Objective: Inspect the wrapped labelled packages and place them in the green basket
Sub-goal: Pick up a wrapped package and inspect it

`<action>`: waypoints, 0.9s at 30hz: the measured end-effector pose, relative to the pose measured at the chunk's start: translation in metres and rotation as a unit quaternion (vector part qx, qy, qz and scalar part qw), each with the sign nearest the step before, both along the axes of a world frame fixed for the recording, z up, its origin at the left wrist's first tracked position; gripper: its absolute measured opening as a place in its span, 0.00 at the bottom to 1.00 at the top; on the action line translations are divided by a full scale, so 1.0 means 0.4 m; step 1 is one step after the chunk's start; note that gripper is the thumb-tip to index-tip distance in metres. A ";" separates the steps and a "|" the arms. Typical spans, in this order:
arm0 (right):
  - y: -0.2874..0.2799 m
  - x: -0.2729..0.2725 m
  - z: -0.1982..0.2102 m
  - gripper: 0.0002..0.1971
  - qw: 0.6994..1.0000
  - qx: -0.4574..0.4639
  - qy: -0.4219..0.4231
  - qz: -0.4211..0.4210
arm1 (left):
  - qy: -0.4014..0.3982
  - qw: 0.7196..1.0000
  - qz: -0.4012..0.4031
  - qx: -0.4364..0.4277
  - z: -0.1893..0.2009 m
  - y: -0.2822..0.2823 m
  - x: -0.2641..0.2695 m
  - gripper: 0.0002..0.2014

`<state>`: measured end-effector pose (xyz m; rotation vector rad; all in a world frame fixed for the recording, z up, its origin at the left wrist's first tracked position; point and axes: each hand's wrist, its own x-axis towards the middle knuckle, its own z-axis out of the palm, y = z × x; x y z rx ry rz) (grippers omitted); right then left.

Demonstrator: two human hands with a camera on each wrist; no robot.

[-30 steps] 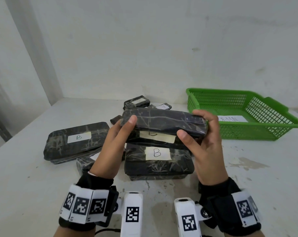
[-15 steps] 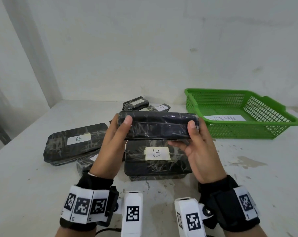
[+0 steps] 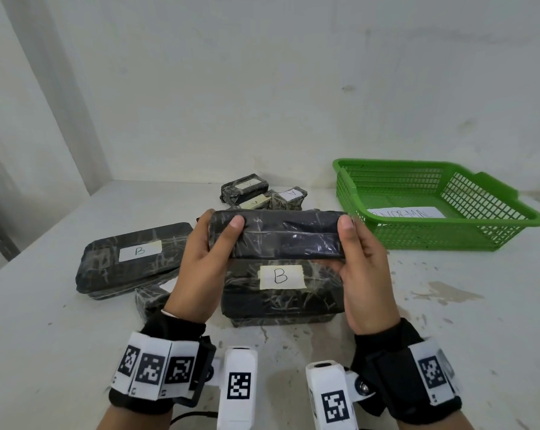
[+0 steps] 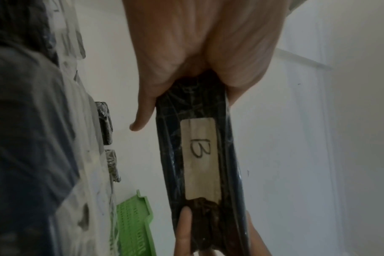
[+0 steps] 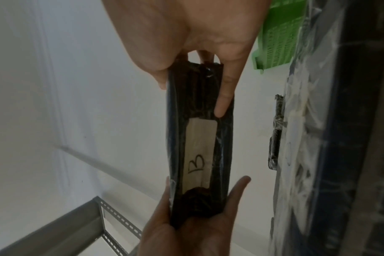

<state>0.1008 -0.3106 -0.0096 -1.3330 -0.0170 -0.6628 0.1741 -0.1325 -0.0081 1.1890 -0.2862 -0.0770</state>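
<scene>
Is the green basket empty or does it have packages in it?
No packages yet. The green basket holds only a paper sheet on its floor.

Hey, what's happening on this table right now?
A person holds a black plastic-wrapped package above the white table, left hand and right hand gripping its ends. Its "B" label faces away from them. More wrapped packages lie below; the green plastic basket holds only a paper sheet.

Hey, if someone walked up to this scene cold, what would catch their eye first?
Probably the black wrapped package held up at centre, the left hand and right hand gripping its ends. Next, the bright green basket at right, a paper note inside, and another package labelled B on the table.
</scene>
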 end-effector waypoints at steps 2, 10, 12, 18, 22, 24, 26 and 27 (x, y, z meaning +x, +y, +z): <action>0.004 0.000 0.000 0.23 1.000 0.006 0.018 0.005 | -0.005 1.000 0.003 0.005 0.002 0.000 -0.001 0.51; 0.012 0.000 -0.008 0.21 0.997 -0.038 -0.018 -0.071 | -0.043 0.997 -0.007 0.056 0.008 0.000 -0.015 0.34; 0.016 -0.003 -0.005 0.22 0.996 -0.047 -0.016 -0.074 | -0.047 0.997 0.006 0.064 0.004 -0.002 -0.016 0.41; 0.016 -0.010 -0.003 0.20 0.997 -0.057 -0.005 -0.055 | -0.065 0.996 0.015 0.054 0.006 0.000 -0.015 0.56; 0.014 -0.006 -0.014 0.19 0.995 -0.073 -0.006 -0.063 | -0.091 0.993 0.016 0.079 0.014 -0.002 -0.021 0.47; 0.016 -0.006 -0.012 0.21 0.996 -0.075 -0.001 -0.056 | -0.106 0.990 0.021 0.087 0.016 -0.004 -0.024 0.36; 0.020 -0.012 -0.008 0.22 0.997 -0.073 -0.001 -0.040 | -0.104 0.991 0.027 0.077 0.020 -0.005 -0.028 0.39; 0.020 -0.014 -0.006 0.22 0.997 -0.075 -0.008 -0.033 | -0.099 0.993 0.025 0.063 0.022 -0.003 -0.028 0.41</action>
